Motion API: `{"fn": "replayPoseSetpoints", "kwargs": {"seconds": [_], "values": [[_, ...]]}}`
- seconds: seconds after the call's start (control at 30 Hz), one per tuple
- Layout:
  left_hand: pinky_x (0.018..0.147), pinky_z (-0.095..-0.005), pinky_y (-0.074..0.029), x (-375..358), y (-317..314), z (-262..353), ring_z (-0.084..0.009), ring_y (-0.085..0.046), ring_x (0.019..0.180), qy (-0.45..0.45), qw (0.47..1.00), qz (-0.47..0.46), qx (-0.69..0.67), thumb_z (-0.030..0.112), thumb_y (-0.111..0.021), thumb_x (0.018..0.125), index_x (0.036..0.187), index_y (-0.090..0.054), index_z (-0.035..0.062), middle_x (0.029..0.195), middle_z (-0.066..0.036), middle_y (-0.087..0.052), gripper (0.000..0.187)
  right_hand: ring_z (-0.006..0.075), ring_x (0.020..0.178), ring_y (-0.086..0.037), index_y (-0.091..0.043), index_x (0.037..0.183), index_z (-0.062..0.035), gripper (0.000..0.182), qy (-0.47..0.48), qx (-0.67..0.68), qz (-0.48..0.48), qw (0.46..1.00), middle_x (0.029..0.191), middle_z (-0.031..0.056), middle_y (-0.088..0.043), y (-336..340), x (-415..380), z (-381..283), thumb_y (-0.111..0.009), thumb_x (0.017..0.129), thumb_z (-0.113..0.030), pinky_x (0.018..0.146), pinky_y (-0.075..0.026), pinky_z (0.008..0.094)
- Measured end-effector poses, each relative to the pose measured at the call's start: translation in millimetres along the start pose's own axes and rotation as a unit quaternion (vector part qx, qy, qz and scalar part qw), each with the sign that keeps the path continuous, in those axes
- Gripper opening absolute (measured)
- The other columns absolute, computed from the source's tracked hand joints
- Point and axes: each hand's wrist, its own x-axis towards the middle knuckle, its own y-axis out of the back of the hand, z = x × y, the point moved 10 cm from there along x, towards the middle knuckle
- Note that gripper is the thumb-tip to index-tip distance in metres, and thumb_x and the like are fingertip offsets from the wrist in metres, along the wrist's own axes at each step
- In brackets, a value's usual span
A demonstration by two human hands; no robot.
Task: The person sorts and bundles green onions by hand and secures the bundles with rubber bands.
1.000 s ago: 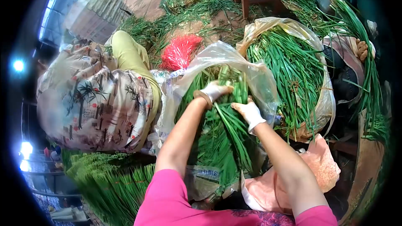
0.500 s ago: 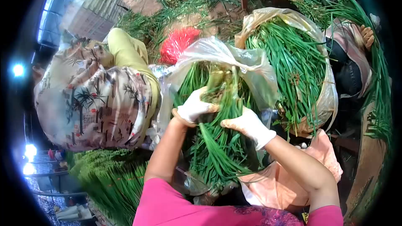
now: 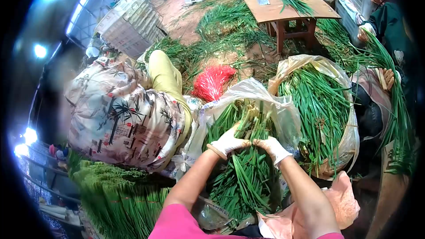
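Observation:
White gloves cover both hands. My left hand (image 3: 231, 142) and my right hand (image 3: 271, 147) meet around a bunch of green leafy stalks (image 3: 251, 168), fingers wrapped about it near its pale root ends. The bunch lies over an open clear plastic bag (image 3: 287, 119) that holds more of the same stalks. Pale roots point away from me, and the green leaves spread toward my lap. Behind and to the right, a second plastic bag (image 3: 350, 135) is full of long green stalks (image 3: 316, 110).
A co-worker in a patterned shirt (image 3: 128, 119) sits close at left, beside bundled greens (image 3: 119, 203). Another person's gloved hands hold stalks (image 3: 394, 106) at right. Beyond are a red bundle (image 3: 214, 82), a low wooden table (image 3: 287, 6) and stacked crates (image 3: 128, 26).
The view has tilted up, showing more of the table and crates. My hands have come together around the bunch; the right one was more apart from the left before.

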Motion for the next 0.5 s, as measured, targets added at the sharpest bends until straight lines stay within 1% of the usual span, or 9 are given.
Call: {"fn": "replayPoseSetpoints", "kwargs": {"seconds": [0.07,0.13,0.17,0.2,0.27,0.3,0.4,0.47,0.5], "values": [[0.104,-0.0309,-0.03,-13,-7,7,-0.0175,-0.036,0.126,0.025,0.999,0.024,0.002,0.01,-0.08,0.064,0.144,-0.02,0.0038,0.14,-0.01,-0.037,0.099,0.0125,0.088,-0.059,-0.055,0.114,-0.0006,0.043,0.049,-0.028,0.008,0.998,0.099,0.0049,-0.065,3,-5,-3,-0.072,0.076,-0.008,0.081,-0.046,0.0245],[0.103,-0.0307,-0.031,-20,-27,23,-0.0166,-0.04,0.123,0.02,0.999,-0.029,0.006,0.011,-0.08,0.065,0.144,-0.02,0.0038,0.138,-0.009,-0.04,0.099,0.0131,0.09,-0.06,-0.041,0.127,-0.0025,0.059,0.099,-0.01,-0.004,0.995,0.109,0.0076,-0.061,-1,-21,-2,-0.071,0.076,-0.005,0.081,-0.047,0.0249],[0.102,-0.0305,-0.033,-23,-33,28,-0.016,-0.043,0.12,0.01,0.995,-0.048,0.087,0.014,-0.079,0.066,0.142,-0.025,0.0032,0.134,-0.009,-0.045,0.093,0.014,0.09,-0.06,-0.041,0.126,-0.002,0.06,0.166,-0.073,0.01,0.983,0.111,0.0076,-0.06,0,-30,-9,-0.071,0.075,-0.006,0.081,-0.047,0.0256],[0.099,-0.0309,-0.037,-30,-36,30,-0.0166,-0.048,0.114,0.084,0.987,-0.041,0.134,0.018,-0.079,0.067,0.136,-0.037,0.002,0.126,-0.01,-0.052,0.082,0.015,0.09,-0.06,-0.041,0.126,-0.0016,0.06,0.232,-0.136,0.022,0.963,0.112,0.0076,-0.059,-2,-38,-20,-0.072,0.075,-0.008,0.081,-0.048,0.0263],[0.09,-0.0322,-0.044,-33,-35,30,-0.0206,-0.058,0.099,0.007,0.986,-0.018,0.164,0.028,-0.08,0.064,0.121,-0.051,0.0028,0.108,-0.012,-0.063,0.069,0.0169,0.092,-0.06,-0.042,0.125,-0.0006,0.061,0.166,0.03,0.005,0.986,0.109,0.0063,-0.061,-10,-54,-18,-0.073,0.074,-0.014,0.083,-0.046,0.0276],[0.088,-0.0325,-0.045,-37,-38,47,-0.0211,-0.059,0.097,-0.007,0.973,-0.017,0.232,0.029,-0.08,0.064,0.119,-0.052,0.0027,0.106,-0.014,-0.063,0.067,0.0182,0.093,-0.059,-0.044,0.124,-0.0002,0.061,0.253,-0.172,0.035,0.951,0.107,0.0079,-0.061,-15,-72,-42,-0.073,0.075,-0.021,0.084,-0.045,0.0284],[0.092,-0.0315,-0.042,-44,-49,127,-0.0179,-0.055,0.102,0.01,0.937,-0.052,0.346,0.021,-0.076,0.071,0.122,-0.051,0.0013,0.112,-0.007,-0.06,0.061,0.0198,0.093,-0.058,-0.056,0.112,-0.0011,0.05,0.32,-0.241,0.026,0.916,0.103,0.0094,-0.063,-45,-105,-96,-0.072,0.074,-0.029,0.085,-0.045,0.0325],[0.089,-0.0301,-0.043,-57,-50,195,-0.0174,-0.056,0.099,-0.109,0.982,-0.025,0.154,0.016,-0.073,0.072,0.116,-0.056,0.0001,0.108,-0.008,-0.061,0.049,0.016,0.084,-0.061,-0.062,0.103,0.0002,0.039,0.311,-0.207,-0.029,0.927,0.093,0.0095,-0.067,-77,-130,-155,-0.072,0.074,-0.024,0.079,-0.048,0.0302],[0.085,-0.029,-0.045,-66,-52,224,-0.0146,-0.056,0.096,-0.087,0.99,-0.025,0.104,0.012,-0.073,0.072,0.118,-0.054,0.0017,0.106,-0.006,-0.061,0.051,0.0135,0.084,-0.062,-0.066,0.097,0.0011,0.032,0.354,-0.162,-0.061,0.919,0.09,0.008,-0.069,-87,-141,-179,-0.068,0.077,-0.024,0.077,-0.048,0.0275]]}}
